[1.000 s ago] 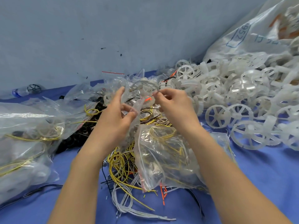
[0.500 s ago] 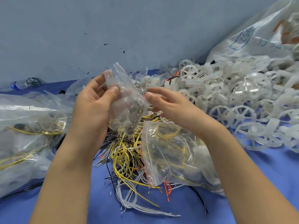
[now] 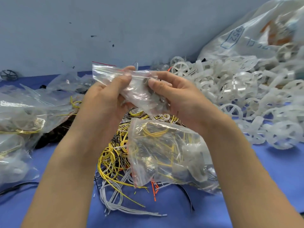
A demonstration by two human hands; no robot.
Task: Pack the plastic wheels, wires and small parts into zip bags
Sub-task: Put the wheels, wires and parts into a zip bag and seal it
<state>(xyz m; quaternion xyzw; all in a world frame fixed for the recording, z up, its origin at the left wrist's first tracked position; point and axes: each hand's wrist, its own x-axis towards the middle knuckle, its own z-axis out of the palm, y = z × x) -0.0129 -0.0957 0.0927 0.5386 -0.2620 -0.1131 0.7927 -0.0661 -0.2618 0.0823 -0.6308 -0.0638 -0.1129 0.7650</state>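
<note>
Clear plastic zip bag [image 3: 139, 94] of small parts, held above the wire tangle [image 3: 113, 155] at centre, is pinched near its seal by left hand [image 3: 102, 102] and right hand [image 3: 179, 96]; white wheels [image 3: 246, 89] heaped far right.

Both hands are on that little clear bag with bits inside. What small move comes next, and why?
Probably slide the thumbs apart along the zip strip to seal it. The left hand and right hand pinch the small zip bag near its red-edged mouth, and small parts already sit inside. Whether it is already sealed, I cannot tell.
</note>
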